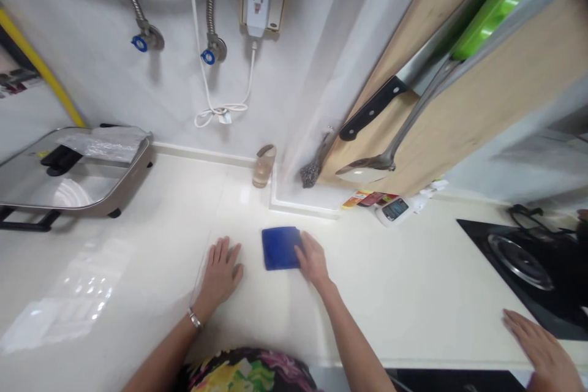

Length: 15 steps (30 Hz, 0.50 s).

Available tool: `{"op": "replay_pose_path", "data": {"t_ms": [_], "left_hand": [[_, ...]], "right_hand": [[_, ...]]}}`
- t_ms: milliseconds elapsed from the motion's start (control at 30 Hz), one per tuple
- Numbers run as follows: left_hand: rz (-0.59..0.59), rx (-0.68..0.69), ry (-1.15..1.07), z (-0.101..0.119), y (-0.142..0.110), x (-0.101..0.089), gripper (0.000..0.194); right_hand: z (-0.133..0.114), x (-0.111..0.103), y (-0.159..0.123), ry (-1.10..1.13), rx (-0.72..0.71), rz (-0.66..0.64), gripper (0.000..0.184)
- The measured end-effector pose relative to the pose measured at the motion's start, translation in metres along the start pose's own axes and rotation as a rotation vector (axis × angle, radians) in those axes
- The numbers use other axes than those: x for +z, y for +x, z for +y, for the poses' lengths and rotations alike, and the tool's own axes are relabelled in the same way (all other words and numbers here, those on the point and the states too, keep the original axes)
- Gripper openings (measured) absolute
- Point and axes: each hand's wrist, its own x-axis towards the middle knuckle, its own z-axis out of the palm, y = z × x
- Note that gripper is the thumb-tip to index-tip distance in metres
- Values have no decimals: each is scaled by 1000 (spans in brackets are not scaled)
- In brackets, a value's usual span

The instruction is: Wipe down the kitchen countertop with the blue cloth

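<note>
A flat, dark blue square (280, 248), its material hard to tell, lies on the white countertop (390, 294) in front of me. My right hand (313, 258) grips its right edge, thumb on top, with some of the fingers hidden. To the left of the square and apart from it, my left hand (220, 274) rests palm down with its fingers spread. A silver bracelet (193, 317) circles my left wrist. Nothing is in the left hand.
Another person's hand (537, 343) is at the lower right, near the black stove (519, 263). An electric pan (119, 190) stands left. A small bottle (263, 166) is by the wall. A knife (373, 108) and a ladle (367, 170) hang over a wooden board (487, 104).
</note>
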Motion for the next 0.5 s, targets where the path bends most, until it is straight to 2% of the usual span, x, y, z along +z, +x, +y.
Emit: {"op": "replay_pose_path", "data": {"t_ms": [100,267,400,500], "left_hand": [[-6,7,6,1,0,-1,53],[-13,10,16,2,1,-4,54],[-14,15,33,3,2,-5,54],[-17,6,29,3,1,-5,54]], "right_hand": [[1,-1,5,99,90,153,53],[-24,12,9,166,-58,40,45],[-43,25,-12,182,-158,88,36],[-50,20,-28,186,-221,57,37]]}}
